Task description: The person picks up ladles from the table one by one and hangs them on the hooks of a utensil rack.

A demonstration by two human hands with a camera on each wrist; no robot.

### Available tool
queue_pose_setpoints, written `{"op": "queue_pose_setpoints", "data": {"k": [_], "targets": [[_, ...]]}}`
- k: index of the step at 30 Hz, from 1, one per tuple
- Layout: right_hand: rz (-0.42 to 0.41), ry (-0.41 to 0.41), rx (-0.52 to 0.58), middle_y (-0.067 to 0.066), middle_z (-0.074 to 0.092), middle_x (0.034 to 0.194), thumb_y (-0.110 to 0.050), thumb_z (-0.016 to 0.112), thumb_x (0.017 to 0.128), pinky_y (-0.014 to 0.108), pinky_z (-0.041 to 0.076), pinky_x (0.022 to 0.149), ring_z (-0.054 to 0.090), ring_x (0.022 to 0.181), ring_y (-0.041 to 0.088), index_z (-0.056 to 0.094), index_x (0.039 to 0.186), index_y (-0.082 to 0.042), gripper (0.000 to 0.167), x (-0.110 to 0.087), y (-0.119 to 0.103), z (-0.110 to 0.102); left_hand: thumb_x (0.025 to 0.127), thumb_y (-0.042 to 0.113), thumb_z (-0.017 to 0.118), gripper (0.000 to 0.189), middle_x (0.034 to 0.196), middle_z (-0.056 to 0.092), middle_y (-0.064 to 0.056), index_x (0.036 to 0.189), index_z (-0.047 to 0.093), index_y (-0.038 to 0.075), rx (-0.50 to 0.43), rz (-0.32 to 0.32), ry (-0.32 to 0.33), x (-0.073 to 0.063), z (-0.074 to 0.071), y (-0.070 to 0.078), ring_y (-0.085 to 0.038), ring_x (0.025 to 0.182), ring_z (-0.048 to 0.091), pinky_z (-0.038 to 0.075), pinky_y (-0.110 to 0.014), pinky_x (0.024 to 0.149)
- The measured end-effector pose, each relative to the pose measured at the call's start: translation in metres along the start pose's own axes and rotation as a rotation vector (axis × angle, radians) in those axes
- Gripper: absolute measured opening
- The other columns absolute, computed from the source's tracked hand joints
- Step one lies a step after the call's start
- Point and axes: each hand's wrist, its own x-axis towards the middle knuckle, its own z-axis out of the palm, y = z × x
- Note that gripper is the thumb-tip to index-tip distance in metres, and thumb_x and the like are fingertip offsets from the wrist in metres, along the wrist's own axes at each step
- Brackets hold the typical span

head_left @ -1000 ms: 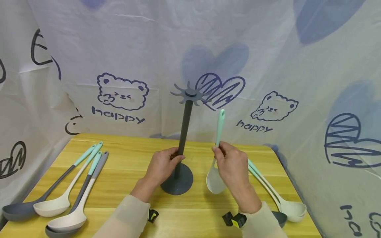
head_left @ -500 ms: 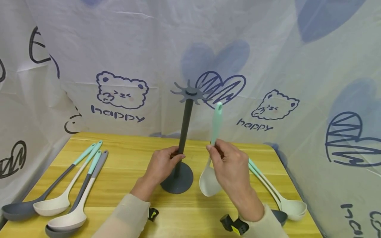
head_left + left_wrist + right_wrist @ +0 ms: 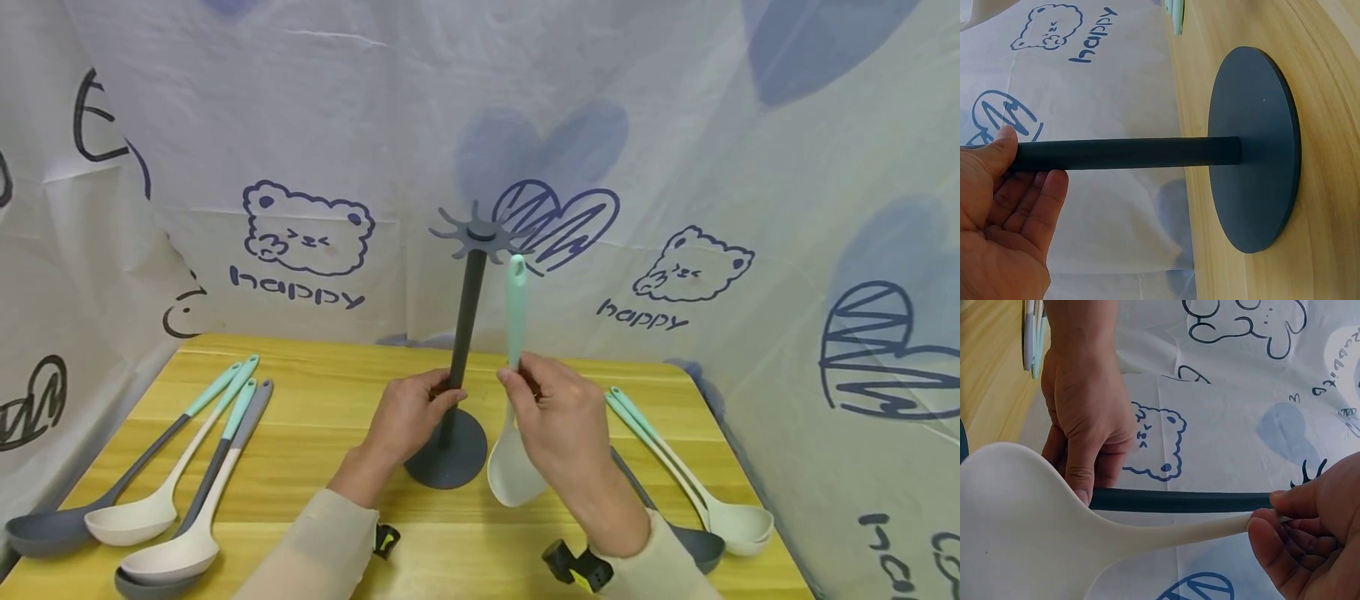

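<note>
My left hand (image 3: 405, 418) grips the pole of a dark grey utensil stand (image 3: 468, 312), thumb and fingers around it above the round base (image 3: 1254, 181). The stand's top is a ring of curved hooks (image 3: 481, 234). My right hand (image 3: 564, 421) pinches a white ladle (image 3: 516, 471) near the lower end of its mint handle (image 3: 517, 312). This ladle is upright, bowl down, just right of the pole. Its holed handle end is close to the right-hand hooks; whether they touch I cannot tell. In the right wrist view the ladle's bowl (image 3: 1016, 519) partly hides the left hand.
Several ladles lie at the table's left, among them a grey one (image 3: 56, 532) and a cream one (image 3: 135, 521). On the right are white ladles with mint handles (image 3: 738, 525) and a dark grey one (image 3: 697, 546). A printed cloth (image 3: 337, 108) hangs behind the table (image 3: 322, 392).
My right hand has moved left with the ladle, bringing its handle end up and over beside the stand's hooks. My left hand stays on the pole.
</note>
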Motion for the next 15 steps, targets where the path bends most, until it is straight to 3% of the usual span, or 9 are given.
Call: {"op": "queue_pose_setpoints", "data": {"k": [15], "targets": [[0.032, -0.029, 0.044, 0.002, 0.066, 0.071, -0.012, 0.080, 0.095, 0.022, 0.044, 0.047, 0.053, 0.056, 0.011, 0.076, 0.089, -0.003, 0.012, 0.002, -0.011, 0.009, 0.099, 0.029, 0.076, 0.025, 0.100, 0.080, 0.000, 0.118, 0.079, 0.014, 0.016, -0.012, -0.014, 0.001, 0.000, 0.001, -0.017, 0.086, 0.074, 0.064, -0.039, 0.077]]}}
